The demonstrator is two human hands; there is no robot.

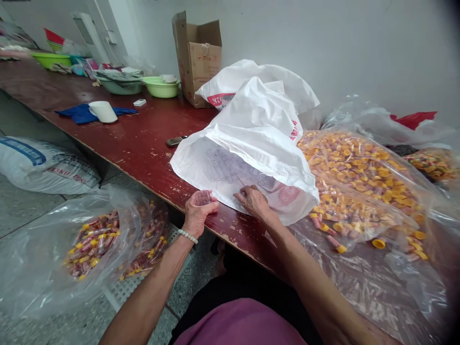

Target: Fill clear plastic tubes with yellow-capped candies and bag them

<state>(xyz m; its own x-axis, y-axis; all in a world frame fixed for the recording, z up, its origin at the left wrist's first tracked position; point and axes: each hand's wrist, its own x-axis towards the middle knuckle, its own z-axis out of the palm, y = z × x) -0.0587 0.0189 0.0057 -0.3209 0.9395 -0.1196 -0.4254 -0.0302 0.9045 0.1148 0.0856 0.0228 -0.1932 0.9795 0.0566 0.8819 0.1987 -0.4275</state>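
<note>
My left hand [200, 207], with a pale bead bracelet at the wrist, is closed around a small clear plastic piece [204, 197] at the table's front edge. At the mouth of a white woven sack [247, 112] is my right hand [253, 200], its fingers pinched together. A thin, light sliver [240, 180] shows at those fingertips, too fine to name. Inside the sack lie several clear, ring-ended plastic pieces [230, 167]. To the right, a large clear bag [402, 191] holds many small yellow-capped pieces with red print.
Below left, an open clear bag [39, 268] holds yellow-and-red pieces. The red table [143, 139] carries a phone [176, 141], a white mug [103, 111] on blue cloth, green basins [161, 89] and a cardboard box [204, 67]. A full sack [46, 165] lies on the floor.
</note>
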